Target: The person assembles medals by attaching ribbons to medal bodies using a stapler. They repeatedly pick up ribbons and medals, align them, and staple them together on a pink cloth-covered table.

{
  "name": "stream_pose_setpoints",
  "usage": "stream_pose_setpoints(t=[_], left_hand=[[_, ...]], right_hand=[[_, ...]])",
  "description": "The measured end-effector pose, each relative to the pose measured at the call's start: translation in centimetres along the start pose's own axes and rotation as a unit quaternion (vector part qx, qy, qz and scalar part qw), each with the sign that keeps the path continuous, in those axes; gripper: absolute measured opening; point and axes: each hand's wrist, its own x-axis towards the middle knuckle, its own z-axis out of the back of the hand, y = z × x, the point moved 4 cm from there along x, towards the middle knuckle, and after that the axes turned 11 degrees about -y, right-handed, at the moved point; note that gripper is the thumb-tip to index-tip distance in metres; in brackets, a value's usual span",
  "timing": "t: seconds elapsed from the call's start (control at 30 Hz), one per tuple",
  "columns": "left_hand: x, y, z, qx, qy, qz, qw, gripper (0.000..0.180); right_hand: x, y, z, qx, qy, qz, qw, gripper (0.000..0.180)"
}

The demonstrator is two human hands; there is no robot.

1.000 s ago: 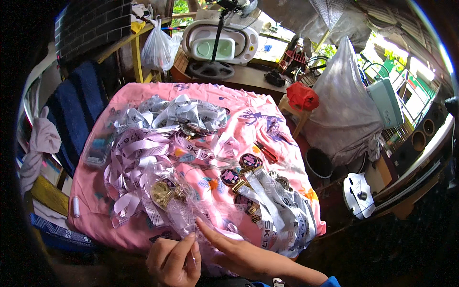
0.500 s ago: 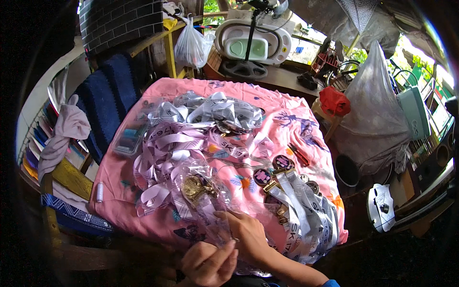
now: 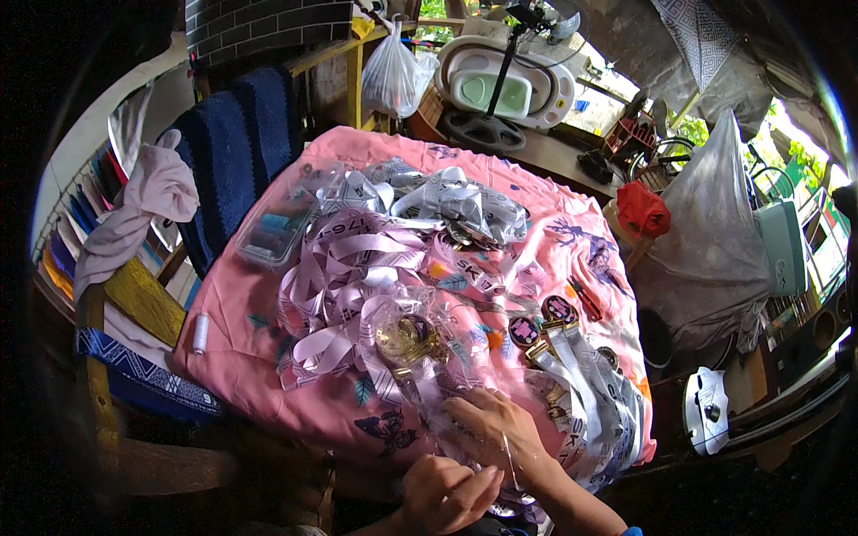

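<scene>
My left hand (image 3: pixel 447 494) is closed in a pinch at the front edge of the cloth-covered table; what it holds, if anything, is too small to make out. Just above and right of it, my right hand (image 3: pixel 496 433) is closed over a lilac ribbon (image 3: pixel 413 389) and some clear plastic film. From that ribbon a gold medal (image 3: pixel 407 339) lies beyond my fingers, under clear plastic. A thin bright line, perhaps thread, shows beside my right hand. Lilac ribbons (image 3: pixel 349 268) are heaped farther left, and grey-ribboned medals (image 3: pixel 581 375) lie to the right.
A pink patterned cloth (image 3: pixel 241 375) covers the table. On it are silver ribbons (image 3: pixel 465 201), a clear box (image 3: pixel 275 230) of spools, a white thread spool (image 3: pixel 200 333) and a red-handled tool (image 3: pixel 586 299). A blue-draped chair (image 3: pixel 228 156) stands at the left.
The view has swung, so the table appears farther right and slightly tilted. My left hand has turned and closed more tightly, staying near my right hand, which remains on the ribbon.
</scene>
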Motion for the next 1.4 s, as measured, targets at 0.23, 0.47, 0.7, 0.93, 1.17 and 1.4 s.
stream_pose_setpoints(t=[0.23,0.47,0.7,0.93,1.17,1.4], left_hand=[[-2.4,1.9,0.9,0.023,0.008,0.040,0.999,0.019],[0.0,1.2,1.4,0.006,0.038,0.037,0.999,0.022],[0.0,1.5,1.0,0.038,0.067,0.020,0.997,0.031],[0.0,1.3,0.7,0.086,0.077,0.028,0.993,0.032],[1.3,0.8,1.9,0.020,0.038,-0.010,0.999,0.022],[9.3,1.8,-1.7,0.004,0.262,-0.077,0.962,0.022]], right_hand=[[-0.9,0.1,1.7,-0.027,-0.019,-0.038,0.999,0.026],[-2.0,0.1,3.7,0.413,-0.115,-0.258,0.866,0.016],[-0.4,1.5,1.2,0.571,-0.080,-0.451,0.681,0.039],[6.0,1.9,-3.6,0.772,-0.040,-0.314,0.551,0.050],[-2.6,-0.3,2.4,0.537,0.035,-0.092,0.838,0.050],[4.6,-14.8,12.6,0.014,-0.159,-0.179,0.971,0.040]])
